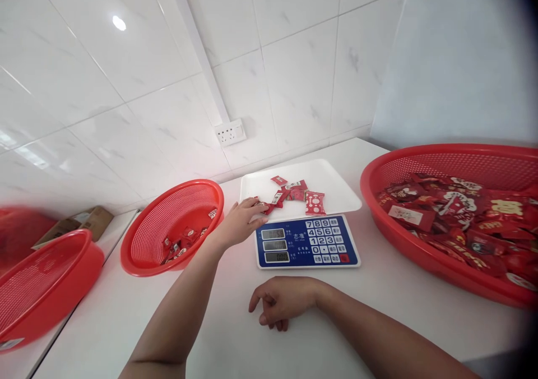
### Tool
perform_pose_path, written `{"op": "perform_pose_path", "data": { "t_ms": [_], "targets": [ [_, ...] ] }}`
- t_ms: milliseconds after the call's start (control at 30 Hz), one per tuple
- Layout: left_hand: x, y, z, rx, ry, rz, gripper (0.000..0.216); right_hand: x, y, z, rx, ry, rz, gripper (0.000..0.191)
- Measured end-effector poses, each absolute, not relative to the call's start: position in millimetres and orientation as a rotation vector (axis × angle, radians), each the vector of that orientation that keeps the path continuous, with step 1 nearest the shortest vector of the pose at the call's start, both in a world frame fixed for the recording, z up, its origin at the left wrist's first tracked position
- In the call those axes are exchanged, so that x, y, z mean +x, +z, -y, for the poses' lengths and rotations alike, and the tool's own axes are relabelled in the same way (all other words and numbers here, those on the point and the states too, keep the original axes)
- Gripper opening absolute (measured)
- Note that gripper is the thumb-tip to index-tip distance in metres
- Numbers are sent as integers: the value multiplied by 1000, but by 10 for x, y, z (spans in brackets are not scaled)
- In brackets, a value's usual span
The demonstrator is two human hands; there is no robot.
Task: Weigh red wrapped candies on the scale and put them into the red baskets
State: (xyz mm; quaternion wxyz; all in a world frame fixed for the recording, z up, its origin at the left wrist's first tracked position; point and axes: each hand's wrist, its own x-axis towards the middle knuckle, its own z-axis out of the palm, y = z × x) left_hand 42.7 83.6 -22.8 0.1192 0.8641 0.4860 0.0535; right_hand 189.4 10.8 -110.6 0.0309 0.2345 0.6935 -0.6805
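My left hand [240, 221] reaches over the left edge of the white tray [336, 183] of a blue-faced electronic scale [306, 243]. Its fingers are pinched on a small red candy packet at the near left of a little pile of red candy packets [296, 194] on the tray. My right hand [281, 301] rests on the white table in front of the scale, fingers loosely curled, nothing in it.
A small red mesh basket [172, 225] with a few packets stands left of the scale. A large red basket [441, 160] full of red packets sits at the right. Another red basket [42, 283] and a cardboard box [90, 219] lie at the far left. A wall socket [230, 132] is behind.
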Motion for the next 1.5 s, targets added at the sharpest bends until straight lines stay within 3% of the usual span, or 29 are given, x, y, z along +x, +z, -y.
{"op": "perform_pose_path", "data": {
  "t_ms": [567, 733, 1067, 1333, 1500],
  "targets": [
    [403, -260, -953, 2451, 439, -1487, 28, 1902, -1086, -91, 721, -2009, -2206, 43],
    [386, -235, -1012, 2430, 408, -1554, 42, 1908, -1063, -85, 746, -2004, -2203, 44],
    [429, -224, -1199, 2470, 355, -1574, 47, 1909, -1056, -83, 792, -2004, -2200, 46],
    [367, -183, -1224, 2512, 318, -1556, 28, 1912, -1086, -88, 773, -2002, -2220, 47],
    [286, -149, -1209, 2508, 233, -1536, 45, 1914, -1076, -82, 783, -2001, -2225, 47]
  ]
}}
